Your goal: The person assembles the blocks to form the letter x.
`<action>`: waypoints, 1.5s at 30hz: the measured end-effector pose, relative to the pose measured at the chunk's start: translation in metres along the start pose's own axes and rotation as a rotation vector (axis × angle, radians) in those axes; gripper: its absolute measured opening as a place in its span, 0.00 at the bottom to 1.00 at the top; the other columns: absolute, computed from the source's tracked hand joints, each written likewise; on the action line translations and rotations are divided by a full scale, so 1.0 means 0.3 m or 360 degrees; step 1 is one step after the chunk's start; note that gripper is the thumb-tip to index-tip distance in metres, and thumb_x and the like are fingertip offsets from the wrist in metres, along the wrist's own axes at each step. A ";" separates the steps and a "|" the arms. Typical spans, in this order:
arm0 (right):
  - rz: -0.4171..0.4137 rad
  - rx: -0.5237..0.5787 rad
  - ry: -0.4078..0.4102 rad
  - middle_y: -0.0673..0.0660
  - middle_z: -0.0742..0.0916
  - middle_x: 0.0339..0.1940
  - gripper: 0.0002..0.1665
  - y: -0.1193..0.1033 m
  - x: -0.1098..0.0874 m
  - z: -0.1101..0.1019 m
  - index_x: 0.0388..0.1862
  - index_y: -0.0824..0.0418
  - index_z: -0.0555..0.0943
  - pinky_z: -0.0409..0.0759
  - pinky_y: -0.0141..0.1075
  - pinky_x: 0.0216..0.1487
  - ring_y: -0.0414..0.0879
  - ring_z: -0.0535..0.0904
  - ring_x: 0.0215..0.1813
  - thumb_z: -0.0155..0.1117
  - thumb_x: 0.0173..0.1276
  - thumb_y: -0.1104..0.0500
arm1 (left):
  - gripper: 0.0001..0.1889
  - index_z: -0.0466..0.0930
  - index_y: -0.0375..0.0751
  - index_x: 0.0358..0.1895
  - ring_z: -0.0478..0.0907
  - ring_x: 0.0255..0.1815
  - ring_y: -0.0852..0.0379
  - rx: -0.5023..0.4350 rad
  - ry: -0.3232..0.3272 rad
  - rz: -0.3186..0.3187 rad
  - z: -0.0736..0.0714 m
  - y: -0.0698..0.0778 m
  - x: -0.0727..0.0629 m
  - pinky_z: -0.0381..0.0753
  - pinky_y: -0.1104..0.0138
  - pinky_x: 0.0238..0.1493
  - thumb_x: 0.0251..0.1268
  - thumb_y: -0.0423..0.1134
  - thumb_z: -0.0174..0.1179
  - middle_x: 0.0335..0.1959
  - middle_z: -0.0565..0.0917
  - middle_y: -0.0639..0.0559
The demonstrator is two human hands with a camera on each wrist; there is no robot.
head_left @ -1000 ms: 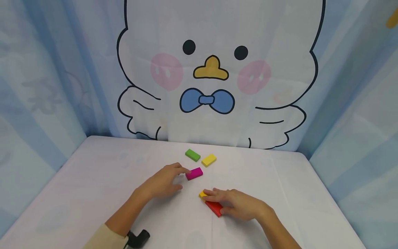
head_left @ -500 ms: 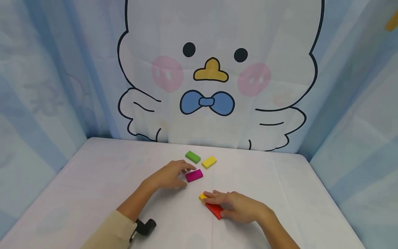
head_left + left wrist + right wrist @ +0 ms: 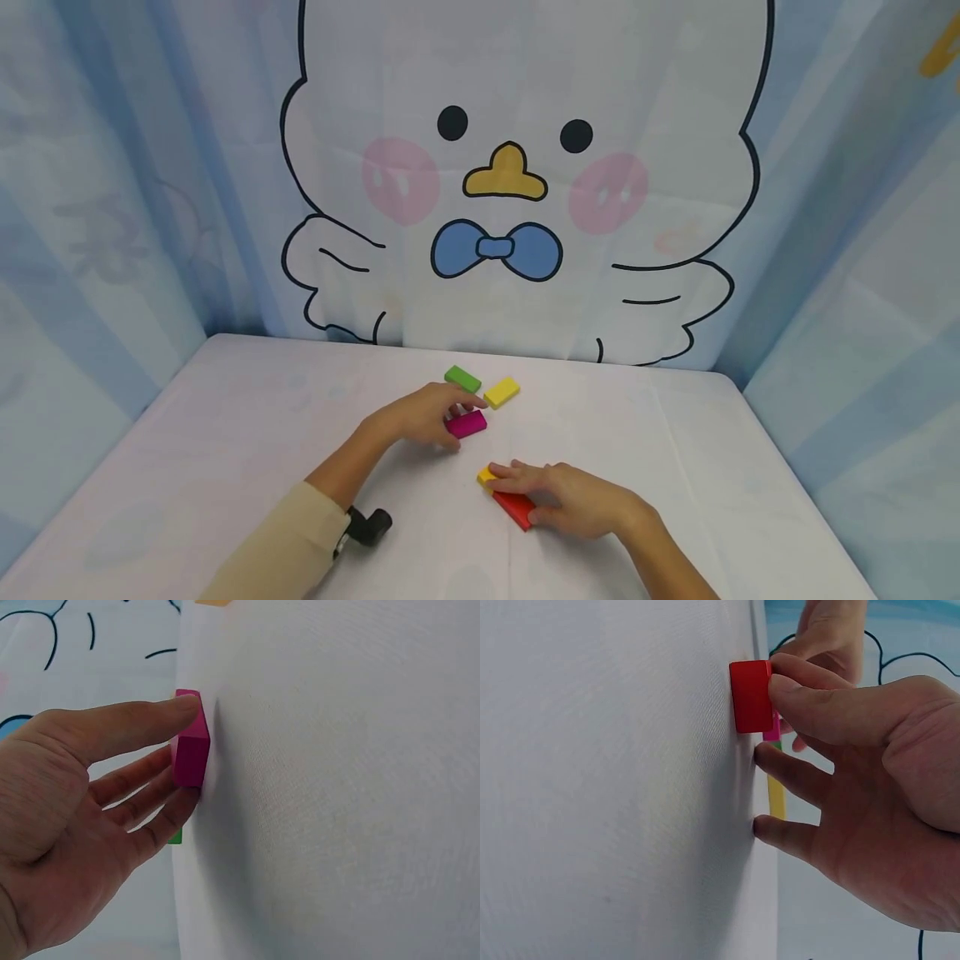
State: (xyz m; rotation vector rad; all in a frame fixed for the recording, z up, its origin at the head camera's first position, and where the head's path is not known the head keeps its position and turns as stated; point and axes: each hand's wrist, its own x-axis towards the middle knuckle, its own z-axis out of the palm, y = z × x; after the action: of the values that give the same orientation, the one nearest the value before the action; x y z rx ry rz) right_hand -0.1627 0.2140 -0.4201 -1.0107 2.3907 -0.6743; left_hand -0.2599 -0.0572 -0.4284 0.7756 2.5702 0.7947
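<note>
Around a magenta block on the white table, my left hand spreads its fingers along the far side, with the thumb near the close side. In the left wrist view the thumb overlaps the magenta block. A red block lies end to end with an orange-yellow block, slanting toward me. My right hand holds the red block, thumb at its near end and fingertips across the join. In the right wrist view two other fingertips of that hand reach the tabletop below the red block.
Beyond the left hand lie a green block and a yellow block. A curtain with a cartoon bird hangs behind the table. A black device is worn on the left wrist.
My left hand has moved right and slightly forward, so its fingers and thumb now straddle the magenta block. The right hand stays on the red and orange-yellow blocks.
</note>
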 end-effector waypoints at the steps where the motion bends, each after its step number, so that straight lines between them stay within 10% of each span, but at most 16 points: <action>1: 0.0000 0.0004 0.0001 0.40 0.69 0.82 0.37 0.000 0.000 0.001 0.79 0.39 0.71 0.61 0.64 0.79 0.53 0.62 0.84 0.65 0.75 0.63 | 0.39 0.77 0.58 0.71 0.78 0.58 0.53 0.0006 -0.0005 -0.0004 -0.002 0.001 0.002 0.88 0.60 0.52 0.54 0.36 0.80 0.59 0.82 0.52; 45: 0.0061 0.0039 0.0020 0.36 0.69 0.81 0.36 -0.003 0.004 0.003 0.77 0.38 0.73 0.60 0.63 0.80 0.51 0.62 0.84 0.67 0.74 0.63 | 0.31 0.82 0.49 0.65 0.78 0.52 0.54 0.0081 -0.0099 -0.0043 -0.021 0.033 0.024 0.87 0.59 0.53 0.56 0.30 0.77 0.53 0.84 0.50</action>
State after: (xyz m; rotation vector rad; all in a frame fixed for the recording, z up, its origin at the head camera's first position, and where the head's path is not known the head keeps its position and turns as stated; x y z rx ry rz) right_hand -0.1624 0.2121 -0.4206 -0.9504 2.4006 -0.6968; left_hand -0.2645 -0.0488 -0.4187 0.7671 2.5489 0.6883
